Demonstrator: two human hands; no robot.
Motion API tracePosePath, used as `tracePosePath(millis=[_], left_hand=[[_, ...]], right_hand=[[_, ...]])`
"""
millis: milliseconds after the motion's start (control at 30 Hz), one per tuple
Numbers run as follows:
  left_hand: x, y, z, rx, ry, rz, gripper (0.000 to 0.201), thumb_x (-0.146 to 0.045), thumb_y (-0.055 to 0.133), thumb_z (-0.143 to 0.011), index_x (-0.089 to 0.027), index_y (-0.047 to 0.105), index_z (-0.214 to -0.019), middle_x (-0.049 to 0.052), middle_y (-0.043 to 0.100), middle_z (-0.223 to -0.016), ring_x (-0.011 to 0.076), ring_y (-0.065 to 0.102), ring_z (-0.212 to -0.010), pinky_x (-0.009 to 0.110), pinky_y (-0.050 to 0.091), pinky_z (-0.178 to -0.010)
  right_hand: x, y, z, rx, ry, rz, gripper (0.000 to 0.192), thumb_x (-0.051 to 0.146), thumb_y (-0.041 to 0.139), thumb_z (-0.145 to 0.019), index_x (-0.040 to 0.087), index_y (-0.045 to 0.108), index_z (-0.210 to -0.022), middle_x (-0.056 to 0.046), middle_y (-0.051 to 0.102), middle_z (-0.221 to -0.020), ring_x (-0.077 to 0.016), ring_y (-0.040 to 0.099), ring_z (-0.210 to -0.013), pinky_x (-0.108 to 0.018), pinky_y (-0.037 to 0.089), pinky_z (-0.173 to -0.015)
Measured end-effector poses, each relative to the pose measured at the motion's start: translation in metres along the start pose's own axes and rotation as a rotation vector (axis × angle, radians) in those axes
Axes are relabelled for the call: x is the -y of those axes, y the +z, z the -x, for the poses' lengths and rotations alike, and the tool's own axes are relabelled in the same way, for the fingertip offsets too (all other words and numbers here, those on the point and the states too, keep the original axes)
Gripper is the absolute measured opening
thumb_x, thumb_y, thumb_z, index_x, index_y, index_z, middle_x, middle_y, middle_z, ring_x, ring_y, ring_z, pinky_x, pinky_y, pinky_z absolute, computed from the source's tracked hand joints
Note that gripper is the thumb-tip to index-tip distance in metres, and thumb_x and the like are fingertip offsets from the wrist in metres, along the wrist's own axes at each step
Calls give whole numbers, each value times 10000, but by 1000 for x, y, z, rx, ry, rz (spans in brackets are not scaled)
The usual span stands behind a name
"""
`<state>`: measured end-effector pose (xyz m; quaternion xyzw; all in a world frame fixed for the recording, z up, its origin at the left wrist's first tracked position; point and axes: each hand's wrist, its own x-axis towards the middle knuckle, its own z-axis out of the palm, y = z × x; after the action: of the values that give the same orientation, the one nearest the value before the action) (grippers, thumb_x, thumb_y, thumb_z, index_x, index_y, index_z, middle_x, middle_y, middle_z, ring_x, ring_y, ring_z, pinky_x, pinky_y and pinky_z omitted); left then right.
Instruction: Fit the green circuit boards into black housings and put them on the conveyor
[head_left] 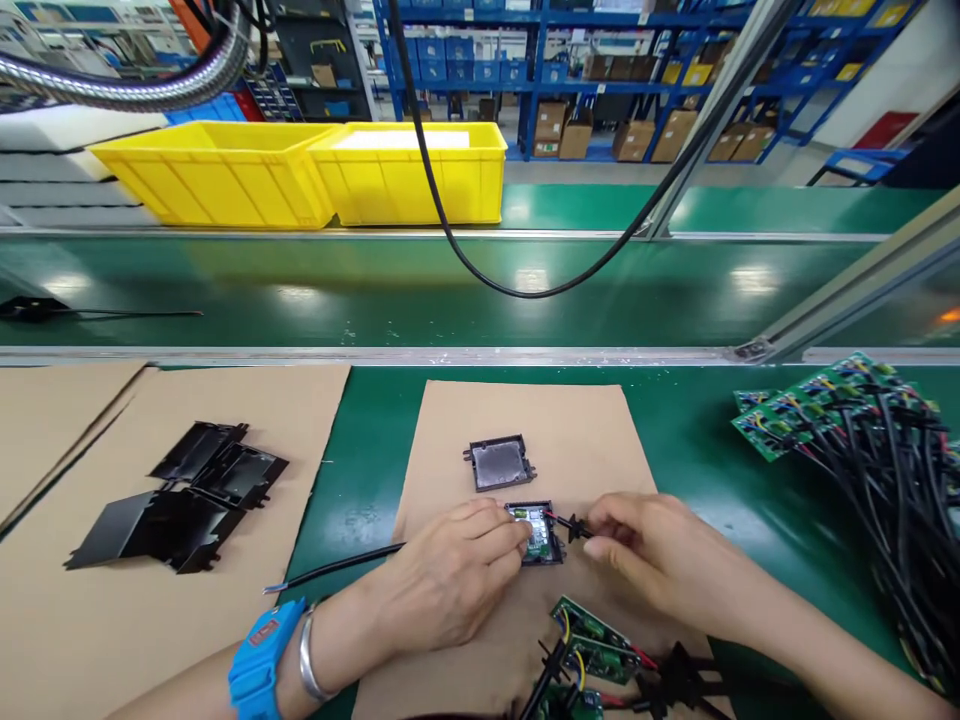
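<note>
My left hand (448, 580) rests its fingertips on a small green circuit board sitting in a black plastic case (537, 533) on a cardboard sheet (570, 430). Just right of the case, my right hand (651, 562) pinches the black cable grommet (577, 526) where red and black wires leave the board. Behind the case lies a separate black cover (499, 462), inner side up. A black cable (337, 568) runs out to the left under my left hand.
Several black plastic parts (180, 495) lie on cardboard at the left. A heap of wired green boards (847, 420) sits at the right, more boards (592, 650) near me. Two yellow bins (315, 170) stand beyond the green conveyor belt (450, 285); a black cable hangs above it.
</note>
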<state>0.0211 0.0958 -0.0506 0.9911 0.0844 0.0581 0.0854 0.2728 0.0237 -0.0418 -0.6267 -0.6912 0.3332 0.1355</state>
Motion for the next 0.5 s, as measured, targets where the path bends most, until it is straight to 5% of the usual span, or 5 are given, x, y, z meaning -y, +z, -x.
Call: tracePosePath(millis=[100, 333, 500], left_hand=[[2, 0, -1, 2, 2, 10, 275, -138, 433, -905, -108, 563, -1145, 95, 592, -1260, 214, 534, -1122, 394, 387, -1074], [2, -1, 0, 32, -11, 62, 290, -135, 449, -869, -111, 557, -1137, 107, 602, -1217, 221, 537, -1091, 401, 395, -1057], [-3, 0, 1, 104, -85, 64, 404, -136, 426, -856, -102, 488, -1254, 126, 597, -1135, 250, 530, -1066, 429, 406, -1031]], right_hand=[[4, 0, -2, 55, 9, 10, 232, 214, 459, -917, 197, 482, -687, 29, 526, -641, -150, 492, -657, -273, 335, -608], [14, 10, -20, -14, -353, 129, 184, 10, 413, -767, 183, 470, -744, -7, 543, -763, -147, 475, -723, -262, 325, -653], [11, 10, -23, -26, -397, 302, 245, -27, 405, -666, 182, 506, -745, -16, 579, -773, -160, 489, -732, -279, 308, -629]])
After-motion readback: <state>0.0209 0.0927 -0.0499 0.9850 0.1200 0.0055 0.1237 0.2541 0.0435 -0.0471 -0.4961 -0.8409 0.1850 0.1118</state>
